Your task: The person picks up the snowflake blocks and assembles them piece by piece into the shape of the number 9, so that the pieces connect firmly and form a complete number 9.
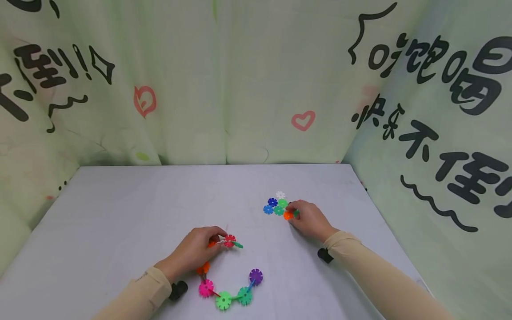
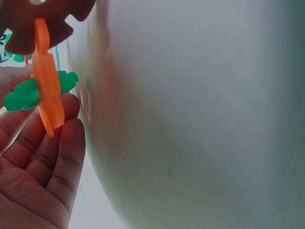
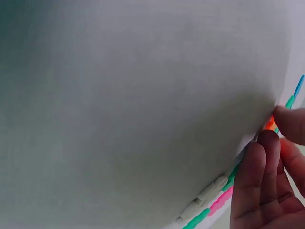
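- Grasping with the left hand (image 1: pixel 196 244), between fingertips and thumb, the upper end of a curved chain of interlocked plastic discs (image 1: pixel 223 300).
- Linked just below that grip, partly hidden by the hand: a round orange notched plastic disc (image 1: pixel 203 269), then a hot-pink notched disc (image 1: pixel 206 288).
- Farther below, at the bottom of the curve: a light-green notched disc (image 1: pixel 224 303).
- Just right of the left fingertips: a red notched disc (image 1: pixel 229 241), with a slim green disc, edge-on (image 1: pixel 238 245), poking out beyond.
- Below and right of the left grip, near the chain's other end: a teal-green notched disc (image 1: pixel 245 295), then a purple notched disc (image 1: pixel 256 277).
- Left of the right fingertips, clustered flat on the white tabletop (image 1: pixel 160 200): loose light-blue (image 1: pixel 268 209), dark-blue (image 1: pixel 272 202), green, white (image 1: pixel 281 194) and light-green plastic discs.
- Reaching with the right hand (image 1: pixel 309 218) to a loose orange plastic disc (image 1: pixel 288 215), right at the fingers; cannot tell whether pinching or merely touching.
- Beyond the right hand: pale-green fabric (image 1: pixel 448 266) printed with black characters.
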A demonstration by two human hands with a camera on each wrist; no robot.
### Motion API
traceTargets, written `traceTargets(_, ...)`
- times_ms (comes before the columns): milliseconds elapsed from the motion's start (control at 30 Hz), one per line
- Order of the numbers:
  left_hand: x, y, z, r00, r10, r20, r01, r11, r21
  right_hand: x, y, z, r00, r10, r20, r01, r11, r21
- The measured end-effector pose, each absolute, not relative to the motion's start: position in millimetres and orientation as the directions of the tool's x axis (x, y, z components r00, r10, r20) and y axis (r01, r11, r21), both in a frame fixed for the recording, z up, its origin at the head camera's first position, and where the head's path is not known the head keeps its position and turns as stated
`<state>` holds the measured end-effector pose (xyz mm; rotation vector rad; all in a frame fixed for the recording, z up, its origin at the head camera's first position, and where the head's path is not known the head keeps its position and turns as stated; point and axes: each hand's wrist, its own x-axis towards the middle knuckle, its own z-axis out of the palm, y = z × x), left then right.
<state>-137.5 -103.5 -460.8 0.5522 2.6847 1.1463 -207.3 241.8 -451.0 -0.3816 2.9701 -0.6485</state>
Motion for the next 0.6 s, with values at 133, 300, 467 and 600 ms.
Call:
traceTargets(133,-137.7,-103.6,-461.1,-0.919,0.394,-0.009,0.267,0.639,0.721,-210.5,241.6,-450.9,-0.961,-0.273,-0.048,-0.231,0.884,-0.407)
traceTargets(300,-137.8,-103.4,-461.4,-0.919,0.395,-0.004,0.273,0.644,0.715,-213.0,242.5,-449.4,-0.958,-0.277,-0.077,-0.225,0.888,-0.402)
traceTargets(467,-137.3,-103.2,-460.7,-0.917,0.399,-0.002,0.276,0.638,0.719,-214.5,244.3,-450.0,-0.966,-0.237,-0.101,-0.173,0.889,-0.423)
traceTargets(600,-137.1,-103.4,-460.8,-0.917,0.4,0.002,0.279,0.635,0.72,-210.2,241.3,-449.1,-0.968,-0.23,-0.104,-0.152,0.861,-0.485)
